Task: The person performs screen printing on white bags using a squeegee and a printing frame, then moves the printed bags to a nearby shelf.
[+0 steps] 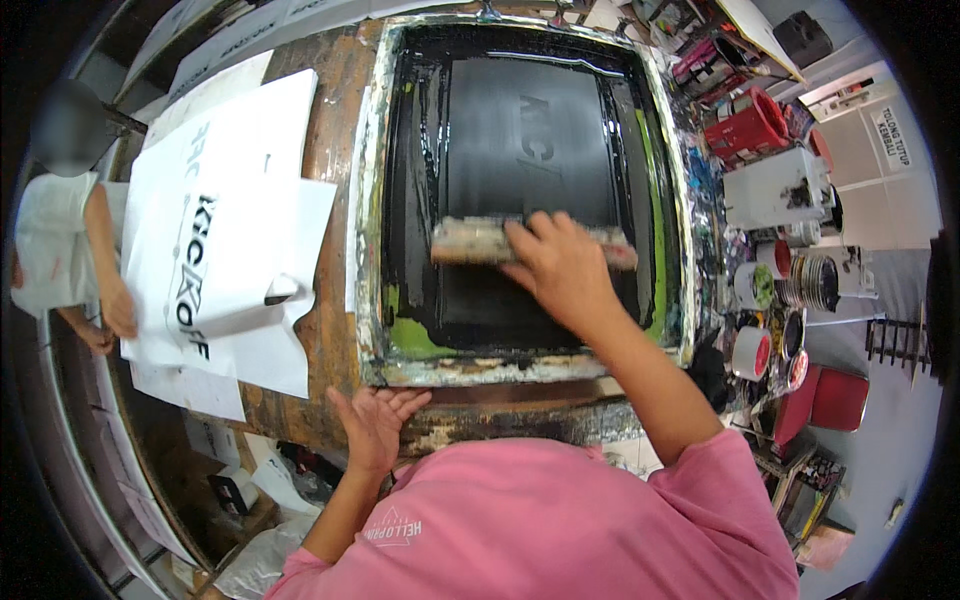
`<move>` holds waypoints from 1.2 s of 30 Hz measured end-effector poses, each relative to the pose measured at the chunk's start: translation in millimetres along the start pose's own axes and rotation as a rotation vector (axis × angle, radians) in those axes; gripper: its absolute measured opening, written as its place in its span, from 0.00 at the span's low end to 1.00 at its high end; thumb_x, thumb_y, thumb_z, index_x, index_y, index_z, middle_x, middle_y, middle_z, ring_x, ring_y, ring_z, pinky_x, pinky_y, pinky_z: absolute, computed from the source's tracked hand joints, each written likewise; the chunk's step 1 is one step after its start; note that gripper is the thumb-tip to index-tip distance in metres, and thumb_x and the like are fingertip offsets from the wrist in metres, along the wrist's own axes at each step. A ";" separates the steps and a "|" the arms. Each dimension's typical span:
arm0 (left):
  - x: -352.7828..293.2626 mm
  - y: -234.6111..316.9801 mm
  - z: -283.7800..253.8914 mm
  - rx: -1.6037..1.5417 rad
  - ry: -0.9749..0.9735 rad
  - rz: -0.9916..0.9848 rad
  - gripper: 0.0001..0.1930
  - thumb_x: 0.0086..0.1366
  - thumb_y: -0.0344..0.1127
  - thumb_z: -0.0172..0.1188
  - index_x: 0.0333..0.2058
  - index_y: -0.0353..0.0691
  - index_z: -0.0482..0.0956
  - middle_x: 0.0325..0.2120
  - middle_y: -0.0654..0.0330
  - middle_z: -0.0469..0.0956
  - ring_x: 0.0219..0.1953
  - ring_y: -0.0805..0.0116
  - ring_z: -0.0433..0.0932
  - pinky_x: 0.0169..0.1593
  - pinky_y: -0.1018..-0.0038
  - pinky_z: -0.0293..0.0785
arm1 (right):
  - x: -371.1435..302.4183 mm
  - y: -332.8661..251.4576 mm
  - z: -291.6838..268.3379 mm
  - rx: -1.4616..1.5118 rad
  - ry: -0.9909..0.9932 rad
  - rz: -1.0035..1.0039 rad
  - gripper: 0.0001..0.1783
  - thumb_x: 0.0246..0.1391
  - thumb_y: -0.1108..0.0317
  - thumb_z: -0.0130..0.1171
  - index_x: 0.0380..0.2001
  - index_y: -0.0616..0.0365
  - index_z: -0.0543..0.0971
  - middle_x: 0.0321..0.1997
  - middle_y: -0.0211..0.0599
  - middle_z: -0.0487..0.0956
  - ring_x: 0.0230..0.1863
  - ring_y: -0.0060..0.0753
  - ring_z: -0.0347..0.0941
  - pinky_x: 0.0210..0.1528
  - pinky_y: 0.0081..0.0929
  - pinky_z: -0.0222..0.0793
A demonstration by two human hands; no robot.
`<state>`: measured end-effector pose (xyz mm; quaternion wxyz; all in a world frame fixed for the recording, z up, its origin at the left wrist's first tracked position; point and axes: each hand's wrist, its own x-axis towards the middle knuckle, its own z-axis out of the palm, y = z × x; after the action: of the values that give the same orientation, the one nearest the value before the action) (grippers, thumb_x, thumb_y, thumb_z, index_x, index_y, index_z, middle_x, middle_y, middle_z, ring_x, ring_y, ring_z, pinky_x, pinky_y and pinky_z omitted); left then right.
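My right hand point(567, 272) is closed around the squeegee point(468, 242), thumb and fingers wrapped on its bar a little right of the middle. The squeegee lies crosswise within the screen frame point(371, 300), about halfway between its near and far rails, over mesh covered with black ink point(540, 75). My left hand point(378, 425) is open and empty, fingers loosely spread, by the near left corner of the frame; I can't tell whether it touches the surface point(325, 170).

With one off-centre grip, I judge that the squeegee's left end could ride light and leave a streaky patch, if my pressure leans right. The frame might creep too, since my left hand has no hold on it. Thick ink lies along the left and right sides; running the bar wide could drag up a ridge. My inky fingers are a smudge risk for the white sheets point(165, 265) to the left, where a co-worker's hand point(118, 308) is at their edge.
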<state>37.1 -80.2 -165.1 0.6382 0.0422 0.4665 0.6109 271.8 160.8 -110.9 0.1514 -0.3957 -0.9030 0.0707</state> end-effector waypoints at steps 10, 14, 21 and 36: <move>-1.7 -1.7 -0.8 0.064 -0.047 0.053 0.51 0.60 0.83 0.31 0.52 0.31 0.65 0.50 0.39 0.74 0.56 0.44 0.76 0.63 0.44 0.69 | 192.4 142.4 28.7 -0.206 0.130 -0.049 0.20 0.58 0.47 0.59 0.43 0.51 0.80 0.39 0.38 0.78 0.45 0.47 0.77 0.42 0.45 0.76; 3.7 -4.2 -10.5 0.042 -0.163 0.100 0.54 0.59 0.83 0.35 0.59 0.30 0.62 0.54 0.40 0.73 0.58 0.44 0.74 0.64 0.47 0.68 | 187.7 147.6 -8.5 -0.134 -0.061 -0.062 0.23 0.62 0.44 0.54 0.43 0.52 0.80 0.40 0.44 0.81 0.45 0.51 0.79 0.45 0.48 0.75; 2.1 -11.3 -13.3 0.013 -0.267 0.220 0.49 0.62 0.80 0.40 0.57 0.32 0.66 0.52 0.38 0.76 0.58 0.43 0.75 0.64 0.50 0.69 | -8.3 -11.5 -80.2 0.059 -0.345 0.001 0.20 0.60 0.49 0.58 0.42 0.55 0.78 0.36 0.49 0.79 0.39 0.58 0.78 0.40 0.52 0.72; 6.8 88.9 92.2 1.047 -0.420 0.820 0.57 0.58 0.81 0.45 0.72 0.38 0.52 0.71 0.34 0.48 0.74 0.38 0.43 0.71 0.39 0.36 | 28.6 -77.7 -223.9 -0.336 0.471 -0.045 0.20 0.59 0.50 0.52 0.34 0.57 0.77 0.30 0.40 0.76 0.37 0.39 0.72 0.43 0.42 0.63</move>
<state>29.7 -4.8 -61.6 0.3285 0.6343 0.5127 0.4763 273.4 131.0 125.9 0.2907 -0.4006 -0.8507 -0.1772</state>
